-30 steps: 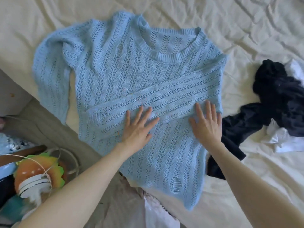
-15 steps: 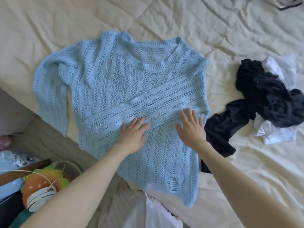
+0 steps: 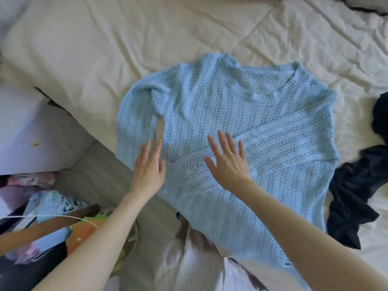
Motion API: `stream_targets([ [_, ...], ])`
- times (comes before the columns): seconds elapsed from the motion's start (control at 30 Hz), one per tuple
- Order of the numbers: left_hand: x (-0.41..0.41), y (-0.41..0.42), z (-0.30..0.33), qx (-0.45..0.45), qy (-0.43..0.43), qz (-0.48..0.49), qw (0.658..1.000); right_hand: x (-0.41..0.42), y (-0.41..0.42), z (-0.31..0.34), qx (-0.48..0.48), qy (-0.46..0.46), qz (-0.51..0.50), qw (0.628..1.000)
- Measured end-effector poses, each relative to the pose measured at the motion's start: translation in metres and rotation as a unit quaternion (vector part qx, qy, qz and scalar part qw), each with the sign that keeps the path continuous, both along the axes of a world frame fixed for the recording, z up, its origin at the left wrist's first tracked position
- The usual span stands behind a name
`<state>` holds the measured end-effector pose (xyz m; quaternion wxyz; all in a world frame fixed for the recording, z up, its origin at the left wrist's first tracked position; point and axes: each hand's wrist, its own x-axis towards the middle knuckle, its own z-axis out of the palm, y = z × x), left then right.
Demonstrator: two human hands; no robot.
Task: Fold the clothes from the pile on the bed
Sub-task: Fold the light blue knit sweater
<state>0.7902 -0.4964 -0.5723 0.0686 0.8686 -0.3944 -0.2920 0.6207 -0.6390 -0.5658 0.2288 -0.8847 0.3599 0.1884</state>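
The light-blue sweater [image 3: 241,143] lies face up on the cream bedspread [image 3: 147,38], its hem hanging over the near edge of the bed. One sleeve [image 3: 273,148] is already folded across the chest. A second ago both hands were pressing that sleeve flat near the sweater's right side — now they have slid over to its left. The right hand [image 3: 228,162] rests flat on the cuff end of the folded sleeve, fingers spread and straight. The left hand [image 3: 148,166] lies flat with fingers straight and close together, touching the other sleeve [image 3: 134,122], which still lies unfolded. It looks like smoothing is done and this second sleeve comes next — the dark clothes [image 3: 357,196] wait at the right.
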Motion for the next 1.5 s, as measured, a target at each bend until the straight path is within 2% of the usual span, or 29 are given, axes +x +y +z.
stream_targets([
  [0.1,0.067,0.009,-0.01,0.004,-0.001,0.074,0.997,0.049,0.015,-0.005,0.006,-0.003,0.009,1.0],
  [0.23,0.135,0.014,-0.03,-0.011,0.059,0.2,0.978,0.091,0.032,-0.017,0.005,0.011,0.028,1.0],
  [0.33,0.15,0.021,-0.045,0.009,0.127,0.236,0.963,0.103,0.042,-0.03,-0.006,0.043,0.043,0.998],
  [0.47,0.147,0.037,-0.054,0.007,0.15,0.269,0.951,0.104,0.041,-0.041,-0.015,0.062,0.051,0.997],
  [0.57,0.149,0.049,-0.044,-0.06,0.152,0.33,0.93,0.105,0.038,-0.042,-0.003,0.075,0.055,0.996],
  [0.7,0.159,0.048,-0.008,-0.179,0.082,0.337,0.921,0.108,0.035,-0.034,0.028,0.076,0.047,0.996],
  [0.8,0.159,0.025,0.029,-0.252,0.038,0.319,0.913,0.109,0.03,-0.021,0.085,0.03,0.005,0.996],
  [0.87,0.148,0.004,0.054,-0.283,0.035,0.284,0.915,0.106,0.027,-0.007,0.149,-0.024,-0.06,0.987],
  [0.97,0.112,-0.031,0.089,-0.306,0.038,0.215,0.927,0.087,0.023,0.016,0.21,-0.1,-0.191,0.954],
  [1.03,0.079,-0.053,0.107,-0.31,0.033,0.148,0.939,0.065,0.02,0.029,0.259,-0.159,-0.312,0.9],
  [1.07,0.059,-0.064,0.114,-0.31,0.033,0.113,0.943,0.052,0.018,0.034,0.301,-0.2,-0.39,0.847],
  [1.13,0.015,-0.084,0.123,-0.306,0.056,0.067,0.948,0.021,0.012,0.044,0.372,-0.272,-0.534,0.709],
  [1.17,-0.006,-0.093,0.124,-0.299,0.082,0.048,0.95,0.005,0.009,0.047,0.388,-0.297,-0.58,0.651],
  [1.23,-0.055,-0.113,0.118,-0.245,0.159,-0.025,0.956,-0.035,0.002,0.048,0.397,-0.329,-0.637,0.573],
  [1.27,-0.079,-0.121,0.112,-0.192,0.191,-0.084,0.959,-0.055,-0.002,0.047,0.391,-0.331,-0.657,0.553],
  [1.3,-0.103,-0.127,0.104,-0.139,0.212,-0.144,0.956,-0.076,-0.005,0.045,0.381,-0.322,-0.674,0.545],
  [1.37,-0.134,-0.127,0.081,-0.083,0.205,-0.209,0.952,-0.11,-0.009,0.037,0.358,-0.282,-0.692,0.559],
  [1.43,-0.143,-0.117,0.059,-0.082,0.155,-0.194,0.965,-0.135,-0.01,0.029,0.355,-0.241,-0.69,0.583],
  [1.5,-0.135,-0.103,0.038,-0.07,0.106,-0.138,0.982,-0.148,-0.009,0.021,0.35,-0.212,-0.667,0.622],
])
